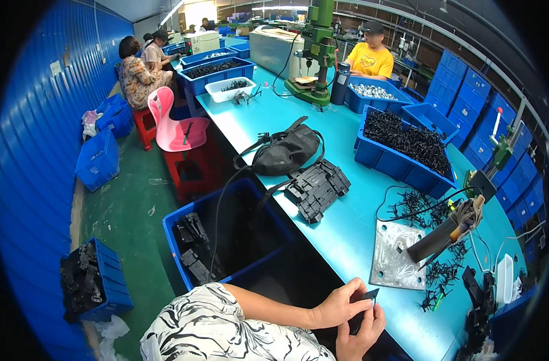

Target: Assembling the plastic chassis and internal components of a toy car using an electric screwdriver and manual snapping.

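You hold a small black part point(370, 295) near the bottom of the frame, just right of centre. Your left hand point(340, 305) has it pinched between thumb and fingertips. Your right hand point(363, 336) is just below, its fingers curled up against the same part; you cannot tell from this view whether they grasp it too. Both hands are at the near edge of the turquoise worktable point(352, 240).

To the right of your hands, a square metal plate point(383, 246) with holes near its corners lies on the table, a dark cylindrical post point(431, 240) slanting up from it. Thin black branched pieces point(446, 272) are scattered beside the plate, toward the right of the frame. Above them, a blue bin point(401, 170) is heaped with more dark pieces.

At the centre of the frame, a black bag point(286, 151) lies just beside a stack of black plastic parts point(318, 189). Left of these and lower down, a blue crate point(178, 263) holds more black parts. A pink chair seat point(169, 135) shows in the upper left.

In the upper middle, a green drill press point(315, 60) stands on the table; to its right, a co-worker in a yellow T-shirt point(371, 60) is behind another blue bin.
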Action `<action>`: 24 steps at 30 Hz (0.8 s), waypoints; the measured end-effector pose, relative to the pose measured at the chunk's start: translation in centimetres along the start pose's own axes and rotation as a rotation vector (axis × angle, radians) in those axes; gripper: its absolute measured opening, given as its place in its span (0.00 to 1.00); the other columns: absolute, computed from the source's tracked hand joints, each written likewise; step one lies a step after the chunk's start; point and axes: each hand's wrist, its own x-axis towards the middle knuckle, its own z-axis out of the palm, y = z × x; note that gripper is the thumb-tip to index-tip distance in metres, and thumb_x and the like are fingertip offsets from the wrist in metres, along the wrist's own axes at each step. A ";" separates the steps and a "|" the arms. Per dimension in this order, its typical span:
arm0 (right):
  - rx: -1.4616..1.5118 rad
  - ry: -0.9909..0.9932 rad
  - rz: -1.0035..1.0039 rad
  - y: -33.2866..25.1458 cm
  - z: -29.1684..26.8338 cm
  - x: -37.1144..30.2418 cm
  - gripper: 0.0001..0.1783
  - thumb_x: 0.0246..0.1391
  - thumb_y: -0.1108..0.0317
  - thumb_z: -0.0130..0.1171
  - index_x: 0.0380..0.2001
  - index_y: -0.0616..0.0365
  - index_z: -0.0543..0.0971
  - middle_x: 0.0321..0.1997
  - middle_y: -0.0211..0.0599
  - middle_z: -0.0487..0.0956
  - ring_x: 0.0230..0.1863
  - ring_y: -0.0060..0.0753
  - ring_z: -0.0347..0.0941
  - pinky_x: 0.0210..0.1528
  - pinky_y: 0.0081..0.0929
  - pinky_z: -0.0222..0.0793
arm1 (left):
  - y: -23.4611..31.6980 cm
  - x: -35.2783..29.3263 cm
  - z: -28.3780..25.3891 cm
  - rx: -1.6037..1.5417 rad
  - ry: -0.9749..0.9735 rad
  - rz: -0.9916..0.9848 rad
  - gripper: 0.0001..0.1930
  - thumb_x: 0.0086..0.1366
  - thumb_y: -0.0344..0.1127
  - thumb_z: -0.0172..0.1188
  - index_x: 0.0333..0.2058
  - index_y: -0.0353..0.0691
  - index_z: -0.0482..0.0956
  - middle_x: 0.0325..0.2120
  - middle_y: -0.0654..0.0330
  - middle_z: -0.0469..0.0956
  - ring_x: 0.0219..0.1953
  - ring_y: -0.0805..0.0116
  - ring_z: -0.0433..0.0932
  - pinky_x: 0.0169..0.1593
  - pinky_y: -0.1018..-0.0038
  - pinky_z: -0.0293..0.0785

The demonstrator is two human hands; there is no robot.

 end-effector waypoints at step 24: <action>1.186 0.361 0.785 -0.5 -0.2 0.4 0.13 0.59 0.66 0.51 0.39 0.66 0.72 0.33 0.32 0.75 0.34 0.22 0.71 0.37 0.16 0.66 | -1.2 1.1 -2.0 0.103 -0.102 0.008 0.15 0.62 0.33 0.59 0.46 0.35 0.73 0.42 0.60 0.72 0.40 0.76 0.72 0.40 0.78 0.72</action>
